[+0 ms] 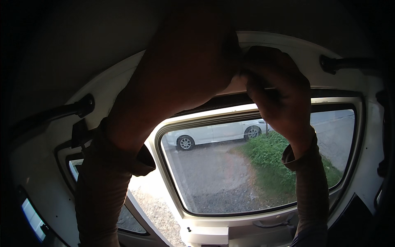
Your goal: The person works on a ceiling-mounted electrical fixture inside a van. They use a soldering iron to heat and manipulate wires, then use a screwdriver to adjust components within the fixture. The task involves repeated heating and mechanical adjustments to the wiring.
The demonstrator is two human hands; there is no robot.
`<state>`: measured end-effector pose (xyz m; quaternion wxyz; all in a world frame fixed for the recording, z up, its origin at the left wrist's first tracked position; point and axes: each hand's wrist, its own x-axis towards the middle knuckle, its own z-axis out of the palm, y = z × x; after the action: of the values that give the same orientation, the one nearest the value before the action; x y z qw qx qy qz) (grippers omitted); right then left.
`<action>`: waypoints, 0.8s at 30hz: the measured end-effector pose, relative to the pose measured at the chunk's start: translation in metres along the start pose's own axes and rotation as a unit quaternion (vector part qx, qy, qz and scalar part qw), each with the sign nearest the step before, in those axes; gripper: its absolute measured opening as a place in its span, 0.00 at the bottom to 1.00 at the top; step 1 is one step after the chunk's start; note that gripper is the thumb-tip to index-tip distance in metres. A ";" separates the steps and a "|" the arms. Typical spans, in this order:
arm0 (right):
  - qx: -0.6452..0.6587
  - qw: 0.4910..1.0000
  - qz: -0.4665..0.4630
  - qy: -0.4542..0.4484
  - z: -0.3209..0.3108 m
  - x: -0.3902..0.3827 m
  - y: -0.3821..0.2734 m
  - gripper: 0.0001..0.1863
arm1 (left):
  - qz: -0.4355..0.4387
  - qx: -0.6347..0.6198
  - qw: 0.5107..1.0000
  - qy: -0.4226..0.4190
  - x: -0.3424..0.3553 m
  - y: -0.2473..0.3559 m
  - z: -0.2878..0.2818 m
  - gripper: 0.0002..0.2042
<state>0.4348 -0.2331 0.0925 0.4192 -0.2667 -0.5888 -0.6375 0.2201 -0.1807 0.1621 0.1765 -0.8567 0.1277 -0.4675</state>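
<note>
Left hand (201, 59) left of right hand (284, 84), window (222, 181) beyond, car (224, 132) and bush (269, 152) outside

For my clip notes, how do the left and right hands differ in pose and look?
The left hand looks larger than the right hand. The left hand slants rightward; the right hand rises steeply. The left hand's fingers are lost in shadow; the right hand is visibly curled. Both are bare, raised and shaded.

A curved black handle (80, 108) marks the upper left, another black handle (343, 64) the upper right; mid-frame show a white car (220, 132) with silver spoked wheels (186, 143), speckled grey ground (214, 177), leafy green bush (267, 150).
</note>
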 end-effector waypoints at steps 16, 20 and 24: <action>-0.017 0.997 0.036 0.066 -0.013 -0.007 0.005 0.28 | -0.050 0.091 0.958 0.269 -0.064 -0.015 0.051 0.12; -0.035 0.996 0.040 0.069 -0.010 -0.013 0.006 0.30 | -0.099 0.053 0.957 0.266 -0.069 -0.010 0.053 0.12; -0.053 0.995 0.024 0.084 -0.013 -0.017 0.006 0.31 | -0.124 0.010 0.956 0.268 -0.071 -0.004 0.062 0.12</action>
<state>0.4501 -0.2415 0.0796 0.4679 -0.2481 -0.5100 -0.6778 0.2348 -0.1382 0.0794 0.0853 -0.7075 0.0584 -0.6991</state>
